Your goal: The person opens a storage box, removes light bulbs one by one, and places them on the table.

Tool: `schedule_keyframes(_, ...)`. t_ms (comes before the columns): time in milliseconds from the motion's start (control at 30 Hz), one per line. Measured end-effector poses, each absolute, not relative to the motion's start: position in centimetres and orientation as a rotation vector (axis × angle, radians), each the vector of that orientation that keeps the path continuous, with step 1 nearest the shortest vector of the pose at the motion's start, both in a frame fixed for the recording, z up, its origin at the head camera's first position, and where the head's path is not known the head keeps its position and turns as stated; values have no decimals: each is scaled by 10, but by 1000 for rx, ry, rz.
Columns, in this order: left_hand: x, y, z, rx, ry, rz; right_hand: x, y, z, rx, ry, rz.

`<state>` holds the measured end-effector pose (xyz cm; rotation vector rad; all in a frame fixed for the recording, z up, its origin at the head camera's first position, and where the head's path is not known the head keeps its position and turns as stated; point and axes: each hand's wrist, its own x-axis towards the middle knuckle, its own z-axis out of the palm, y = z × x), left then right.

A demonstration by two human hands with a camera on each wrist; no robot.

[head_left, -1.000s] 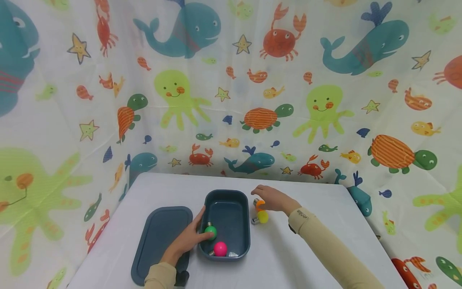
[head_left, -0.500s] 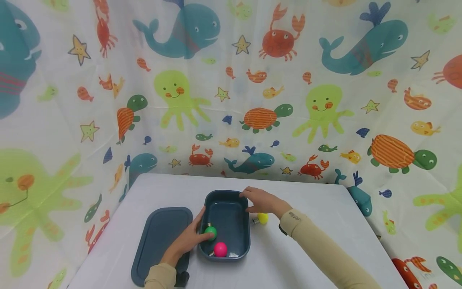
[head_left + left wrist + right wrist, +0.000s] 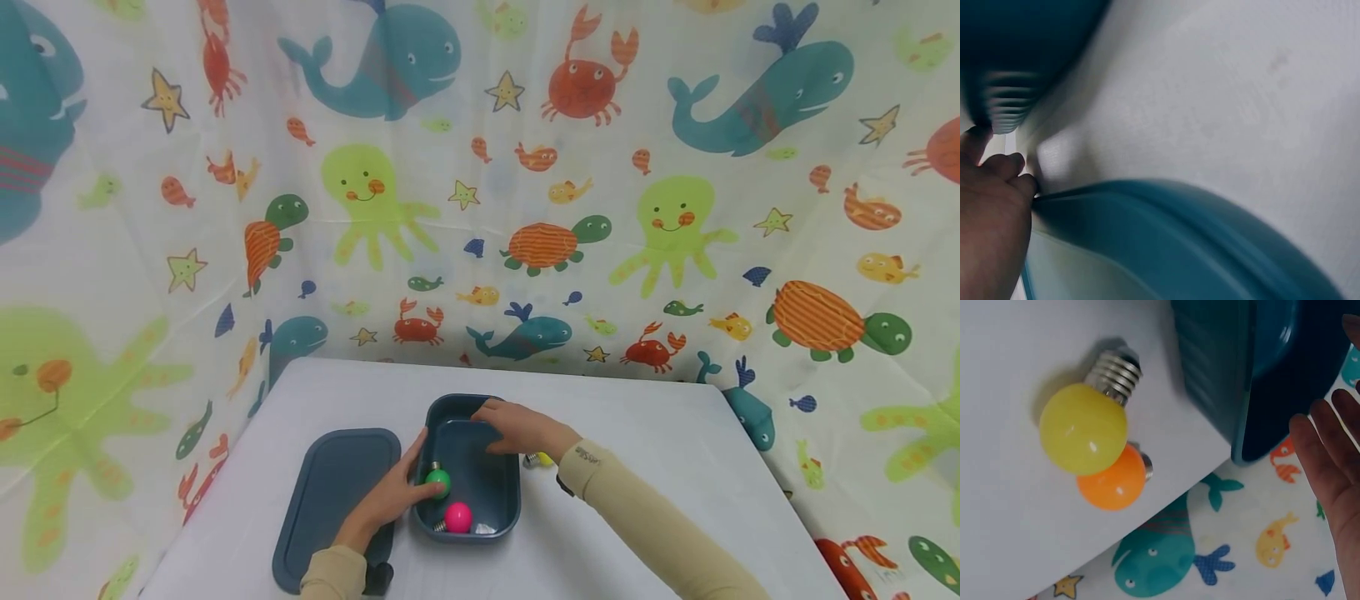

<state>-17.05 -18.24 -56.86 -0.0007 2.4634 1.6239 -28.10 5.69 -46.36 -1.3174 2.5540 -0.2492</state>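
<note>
A dark blue-grey plastic box (image 3: 468,467) stands uncovered on the table. My left hand (image 3: 390,498) grips its left wall, thumb over the rim and fingers along the outside. Inside lie a green light bulb (image 3: 438,481), by the left thumb, and a pink light bulb (image 3: 458,517) near the front. My right hand (image 3: 519,429) reaches across the right rim, over the inside of the box, with fingers extended and nothing seen in them. Outside the right wall, a yellow light bulb (image 3: 1082,428) lies beside an orange light bulb (image 3: 1110,487); the right arm partly hides them in the head view.
Left of the box, the matching flat lid (image 3: 333,508) lies on the white table (image 3: 645,467), partly under the left forearm. A curtain (image 3: 480,167) printed with sea animals hangs behind the table and along its sides.
My right hand has moved left, from above the orange and yellow bulbs to over the box. My left hand, the box and the bulbs inside have stayed in place.
</note>
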Motion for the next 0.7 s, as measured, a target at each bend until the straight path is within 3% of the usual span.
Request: schedule_keyframes(700, -172, -182, -568, 2, 2475, 1612, -263, 21, -491, -1343, 2474, -180)
